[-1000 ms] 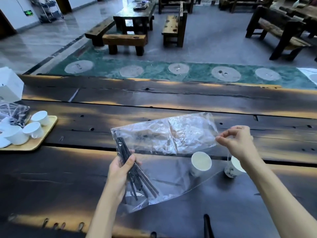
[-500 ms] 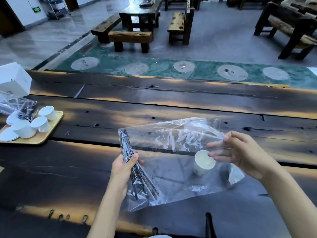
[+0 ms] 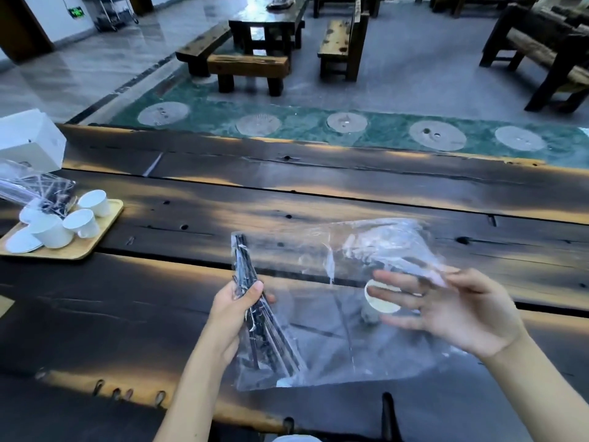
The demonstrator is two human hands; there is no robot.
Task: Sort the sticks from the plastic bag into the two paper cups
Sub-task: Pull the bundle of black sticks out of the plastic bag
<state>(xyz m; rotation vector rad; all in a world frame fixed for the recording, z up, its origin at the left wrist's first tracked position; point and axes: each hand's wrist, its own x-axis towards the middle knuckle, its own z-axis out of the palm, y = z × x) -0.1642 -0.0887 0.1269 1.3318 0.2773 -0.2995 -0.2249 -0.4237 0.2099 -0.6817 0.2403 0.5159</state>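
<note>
In the head view, the left hand (image 3: 237, 309) is pinching a bundle of dark sticks (image 3: 255, 301) through the film of the clear plastic bag (image 3: 338, 317), which is hanging just above the dark tabletop (image 3: 318, 199). The right hand (image 3: 459, 311) is spreading its fingers (image 3: 395, 296) flat against the far side of the bag from the sticks, gripping nothing firmly that I can see. 1 paper cup (image 3: 381, 303) is showing through the film beside those fingers; a 2nd cup is not visible here. Judging by look, the sticks are light, stiff and thin, so they are likely sliding easily inside the slick film; holding them mid-length as a bundle seems best. The bag is flimsy and crinkly, so its mouth probably needs opening from an edge, though which edge is open I cannot tell.
</note>
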